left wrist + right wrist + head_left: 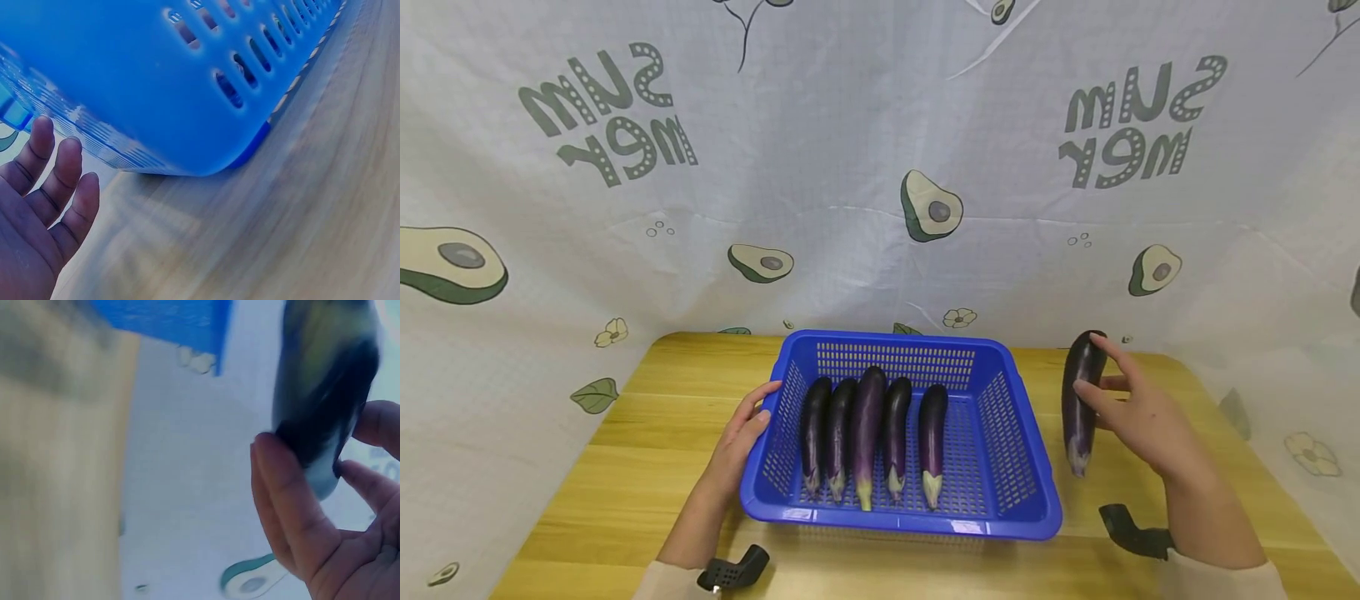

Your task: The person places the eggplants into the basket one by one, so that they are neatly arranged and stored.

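Purple eggplant [1081, 400] in right hand [1138, 417] stands upright, stem down.

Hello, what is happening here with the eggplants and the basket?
A person sits at a wooden table with a blue basket in front of them. Five eggplants lie side by side inside it, stems toward the person. The left hand rests flat against the basket's left wall, fingers straight. The right hand holds a sixth eggplant to the right of the basket, outside it. Whether it touches the table cannot be told.
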The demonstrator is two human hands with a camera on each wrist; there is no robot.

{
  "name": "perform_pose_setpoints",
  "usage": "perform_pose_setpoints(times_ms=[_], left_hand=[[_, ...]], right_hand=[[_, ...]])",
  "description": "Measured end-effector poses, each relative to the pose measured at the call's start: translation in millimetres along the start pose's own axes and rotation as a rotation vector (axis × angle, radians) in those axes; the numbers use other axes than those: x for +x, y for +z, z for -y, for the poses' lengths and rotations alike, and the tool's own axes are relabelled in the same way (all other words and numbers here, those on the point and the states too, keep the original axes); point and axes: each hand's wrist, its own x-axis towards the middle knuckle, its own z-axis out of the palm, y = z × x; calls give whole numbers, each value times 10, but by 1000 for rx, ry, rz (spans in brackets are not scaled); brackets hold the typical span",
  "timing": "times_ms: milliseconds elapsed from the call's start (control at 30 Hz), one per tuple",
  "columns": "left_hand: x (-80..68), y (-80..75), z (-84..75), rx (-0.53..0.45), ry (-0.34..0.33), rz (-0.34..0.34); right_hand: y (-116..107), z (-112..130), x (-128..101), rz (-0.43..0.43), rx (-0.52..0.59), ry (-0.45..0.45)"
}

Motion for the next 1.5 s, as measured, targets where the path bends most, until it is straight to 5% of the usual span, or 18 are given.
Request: perform_pose_setpoints(times_ms=[233,600,900,1500], left_hand=[[4,-10,13,8,4,-4],[17,0,18,9,5,-3],[33,18,0,1,-2,18],[10,-12,6,4,3,4]], right_hand=[[51,384,40,36,52,-63],[586,822,302,208,104,-65],[995,778,496,276,60,1],[1211,724,505,443,-22,84]])
